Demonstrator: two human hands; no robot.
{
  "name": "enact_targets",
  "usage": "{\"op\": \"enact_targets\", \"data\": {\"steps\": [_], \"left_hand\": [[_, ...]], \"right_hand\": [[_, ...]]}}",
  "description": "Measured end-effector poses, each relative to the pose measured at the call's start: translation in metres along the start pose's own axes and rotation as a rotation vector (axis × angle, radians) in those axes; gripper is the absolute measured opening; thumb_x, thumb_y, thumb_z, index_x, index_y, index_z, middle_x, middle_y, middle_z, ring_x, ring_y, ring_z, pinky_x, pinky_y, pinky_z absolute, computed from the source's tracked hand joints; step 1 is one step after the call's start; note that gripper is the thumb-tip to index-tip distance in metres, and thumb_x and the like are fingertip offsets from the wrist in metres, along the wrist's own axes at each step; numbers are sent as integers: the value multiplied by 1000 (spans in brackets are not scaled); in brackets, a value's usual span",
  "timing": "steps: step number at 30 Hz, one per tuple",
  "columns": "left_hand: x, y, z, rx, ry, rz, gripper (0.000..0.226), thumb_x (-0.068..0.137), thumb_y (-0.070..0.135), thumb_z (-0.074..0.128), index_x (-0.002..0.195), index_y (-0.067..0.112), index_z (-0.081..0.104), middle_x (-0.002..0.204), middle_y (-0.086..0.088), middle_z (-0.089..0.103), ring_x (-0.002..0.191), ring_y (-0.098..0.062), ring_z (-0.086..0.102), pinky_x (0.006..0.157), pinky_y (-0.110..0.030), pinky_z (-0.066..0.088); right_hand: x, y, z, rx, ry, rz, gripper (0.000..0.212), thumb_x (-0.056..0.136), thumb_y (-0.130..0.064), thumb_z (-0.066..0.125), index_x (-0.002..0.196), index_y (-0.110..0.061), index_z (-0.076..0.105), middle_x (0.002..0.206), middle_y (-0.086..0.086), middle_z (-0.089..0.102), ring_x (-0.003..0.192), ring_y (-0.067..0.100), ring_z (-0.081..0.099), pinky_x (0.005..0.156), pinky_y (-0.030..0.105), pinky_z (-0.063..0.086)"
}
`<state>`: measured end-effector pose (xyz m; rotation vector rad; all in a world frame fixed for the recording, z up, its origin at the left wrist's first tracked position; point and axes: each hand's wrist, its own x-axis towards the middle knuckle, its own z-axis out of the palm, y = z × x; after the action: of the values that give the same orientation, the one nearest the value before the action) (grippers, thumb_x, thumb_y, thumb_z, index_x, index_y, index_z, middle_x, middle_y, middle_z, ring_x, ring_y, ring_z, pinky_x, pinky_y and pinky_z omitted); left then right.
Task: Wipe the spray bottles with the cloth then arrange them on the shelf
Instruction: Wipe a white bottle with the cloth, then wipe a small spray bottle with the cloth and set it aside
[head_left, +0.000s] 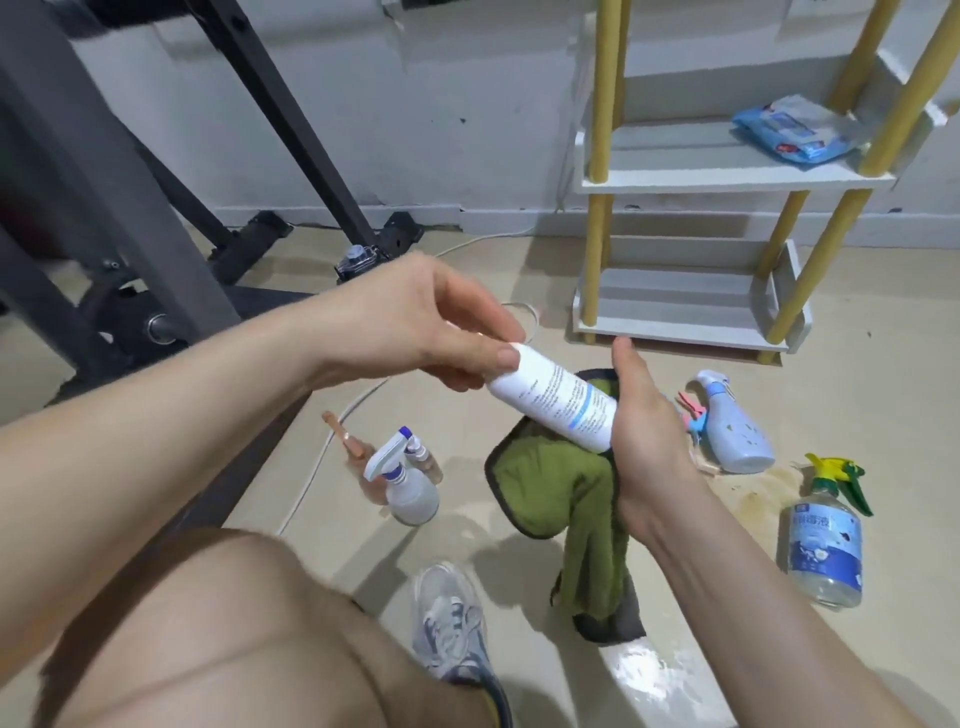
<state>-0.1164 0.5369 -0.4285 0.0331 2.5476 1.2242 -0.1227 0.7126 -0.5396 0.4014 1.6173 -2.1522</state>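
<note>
Pinching white bottle (553, 402) in left hand (431, 322), right hand (649, 441) gripping green cloth (550, 488), shelf (727, 183) beyond.

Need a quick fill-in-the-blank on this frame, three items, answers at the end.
1. The left hand pinches one end of the white bottle, and the right hand holds a ___ cloth at the other end.
2. A ___ packet lies on the shelf.
3. The bottle with the yellow-green trigger stands ___ on the floor.
Missing words: green; blue; upright.
</note>
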Motion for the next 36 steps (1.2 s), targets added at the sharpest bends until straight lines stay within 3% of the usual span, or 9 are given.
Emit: {"op": "enact_targets", "data": {"steps": [7,12,15,18,20,23,26,30,36], "left_hand": [[21,-72,4,257,238,-45,29,71,14,86,96,25,78,79,25,67,69,14,61,62,-1,41],[52,-142,33,260,233,-158,18,78,23,80,95,26,76,77,19,65,57,4,63,56,-11,49],[72,-189,53,549,200,-194,17,85,28,66,99,24,74,96,6,71,91,-10,65,75,-24,48],[93,-235,80,711,-10,-359,24,81,22,49,94,19,69,100,1,65,101,-24,63,68,-26,46],[99,-262,102,880,-125,-345,15,79,12,59,91,13,68,99,-4,65,92,-25,65,65,-27,49],[104,-286,121,1112,-124,-284,14,53,-2,60,60,7,66,62,-13,62,52,-26,59,48,-21,41],[105,-308,129,1080,-228,-301,10,77,0,61,77,7,68,82,-13,63,74,-31,62,52,-20,31],[121,-316,133,1012,-71,-400,33,27,-3,78,50,14,60,54,-3,56,42,-21,54,45,-18,14],[128,-320,134,1154,160,-319,28,25,1,62,43,20,52,53,1,44,49,-21,47,51,-19,11]], "right_hand": [[51,49,20,-194,147,11,52,90,-63,39,80,-16,58,82,10,59,68,26,52,64,32,39],[75,92,-6,-82,142,209,50,90,-59,51,110,-15,64,98,17,71,75,31,66,67,35,52],[85,106,-25,120,75,361,40,98,-42,53,103,-5,65,75,16,71,57,28,68,55,34,55],[95,116,-35,223,55,459,38,98,-34,53,116,-5,67,102,17,74,86,32,73,78,42,57],[101,124,-43,266,67,517,42,97,-34,53,126,-6,64,117,19,70,109,36,67,98,48,50],[103,133,-56,343,43,570,44,95,-36,53,125,-6,66,122,19,68,112,36,66,93,47,54],[105,138,-68,420,23,569,44,94,-39,52,114,-5,73,119,20,69,100,34,71,79,47,60],[104,143,-80,483,9,589,63,80,-46,67,127,-5,65,129,22,63,119,39,61,90,55,54],[102,140,-97,596,-10,572,72,65,-43,74,124,-3,66,130,24,62,115,42,63,90,63,49]]}}
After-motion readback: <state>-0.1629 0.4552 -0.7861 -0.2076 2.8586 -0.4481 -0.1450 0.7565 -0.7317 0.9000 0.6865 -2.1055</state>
